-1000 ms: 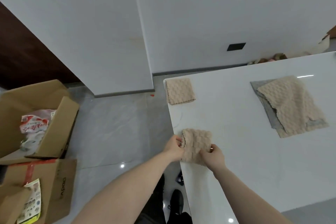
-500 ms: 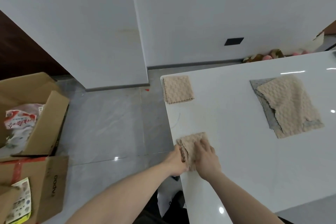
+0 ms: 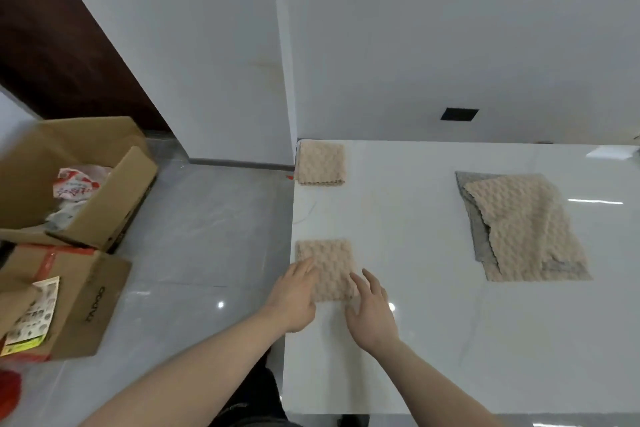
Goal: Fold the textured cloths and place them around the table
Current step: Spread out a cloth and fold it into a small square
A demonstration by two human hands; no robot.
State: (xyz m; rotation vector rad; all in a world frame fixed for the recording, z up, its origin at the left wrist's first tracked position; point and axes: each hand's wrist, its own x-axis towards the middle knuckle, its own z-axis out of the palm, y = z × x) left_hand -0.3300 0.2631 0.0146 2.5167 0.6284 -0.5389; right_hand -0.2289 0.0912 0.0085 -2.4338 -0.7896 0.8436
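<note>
A folded beige textured cloth (image 3: 327, 263) lies flat near the left edge of the white table (image 3: 433, 340). My left hand (image 3: 294, 295) rests at its lower left corner with fingers spread. My right hand (image 3: 372, 308) lies flat at its lower right corner, fingers apart, gripping nothing. A second folded beige cloth (image 3: 321, 163) sits at the table's far left corner. To the right, an unfolded beige cloth (image 3: 526, 225) lies on top of a grey cloth (image 3: 476, 218).
Open cardboard boxes (image 3: 72, 184) with packets stand on the grey floor to the left, and another taped box (image 3: 65, 302) sits nearer. A white wall and pillar (image 3: 242, 62) rise behind the table. The table's near edge (image 3: 450, 413) runs along the bottom.
The cloth went from bunched between both hands to lying flat and folded on the table. Both hands now rest open on its near edge. The camera view shifted.
</note>
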